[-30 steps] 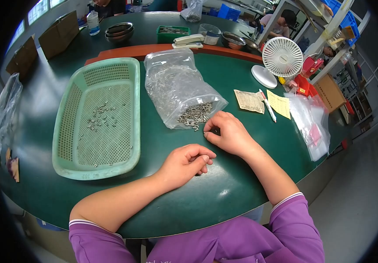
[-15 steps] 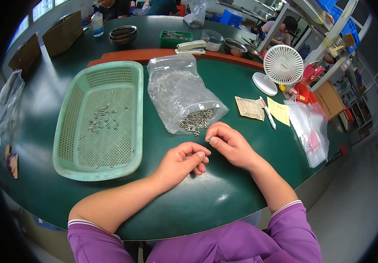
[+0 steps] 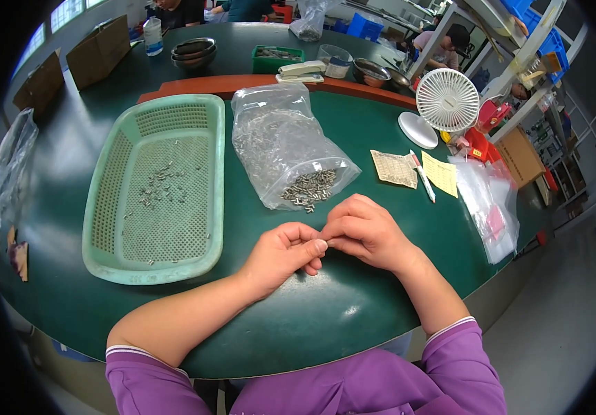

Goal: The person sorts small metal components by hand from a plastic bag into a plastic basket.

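Green basket and clear bag, each holding small metal pieces
At your left, the basket, long axis running away from you, has pieces scattered over its floor; the bag slants, mouth end toward you, pieces heaped there with axes pointing every way. Your left hand and right hand meet in front of it, fingertips together (I can't tell whether they clamp a piece).

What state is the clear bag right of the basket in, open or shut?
Open: the clear bag gapes at its near end, with metal pieces at its lip.
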A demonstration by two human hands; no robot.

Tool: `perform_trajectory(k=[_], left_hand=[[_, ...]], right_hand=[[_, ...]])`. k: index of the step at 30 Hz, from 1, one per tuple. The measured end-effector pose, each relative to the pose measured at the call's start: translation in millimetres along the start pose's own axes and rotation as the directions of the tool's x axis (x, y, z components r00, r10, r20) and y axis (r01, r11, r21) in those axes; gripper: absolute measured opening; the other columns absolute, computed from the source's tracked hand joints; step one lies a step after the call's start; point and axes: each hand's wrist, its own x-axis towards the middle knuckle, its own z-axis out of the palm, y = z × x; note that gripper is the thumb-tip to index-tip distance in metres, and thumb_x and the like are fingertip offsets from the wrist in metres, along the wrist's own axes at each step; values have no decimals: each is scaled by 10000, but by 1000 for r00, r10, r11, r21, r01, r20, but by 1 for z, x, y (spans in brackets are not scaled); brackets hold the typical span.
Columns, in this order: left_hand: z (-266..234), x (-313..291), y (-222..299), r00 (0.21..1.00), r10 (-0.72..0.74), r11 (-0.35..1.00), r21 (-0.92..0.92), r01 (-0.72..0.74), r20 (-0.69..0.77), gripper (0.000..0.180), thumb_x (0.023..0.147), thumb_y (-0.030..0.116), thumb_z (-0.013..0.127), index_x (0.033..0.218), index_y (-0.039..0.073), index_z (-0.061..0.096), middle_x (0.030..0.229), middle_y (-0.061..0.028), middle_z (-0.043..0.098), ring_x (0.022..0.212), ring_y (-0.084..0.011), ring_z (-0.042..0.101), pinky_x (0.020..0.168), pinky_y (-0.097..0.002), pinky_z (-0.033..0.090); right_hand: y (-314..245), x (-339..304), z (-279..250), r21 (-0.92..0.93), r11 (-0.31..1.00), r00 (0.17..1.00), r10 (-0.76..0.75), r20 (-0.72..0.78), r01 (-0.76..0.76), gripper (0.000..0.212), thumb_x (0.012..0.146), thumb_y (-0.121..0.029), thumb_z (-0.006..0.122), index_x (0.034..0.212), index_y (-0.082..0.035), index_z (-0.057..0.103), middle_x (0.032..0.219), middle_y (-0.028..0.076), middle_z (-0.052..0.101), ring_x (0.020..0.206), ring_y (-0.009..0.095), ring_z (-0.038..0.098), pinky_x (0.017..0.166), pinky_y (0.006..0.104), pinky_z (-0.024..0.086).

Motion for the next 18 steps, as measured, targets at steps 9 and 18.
perform_trajectory(k=[9,18], left_hand=[[0,0,-1,998,32,999,-8,-33,-52,158,843,86,584,961,-11,545,825,-63,593,717,-116,587,628,-232,495],[0,-1,-4,992,122,993,8,-122,-35,166,889,114,513,992,-11,545,840,-70,583,716,-125,577,642,-245,500]], right_hand=[[1,-4,7,106,992,993,75,-96,-65,183,690,-80,691,865,-87,639,806,31,598,767,203,576,677,300,469],[-6,-3,9,246,946,962,245,-117,-211,221,700,-60,684,917,-70,646,812,51,601,775,186,580,677,284,476]])
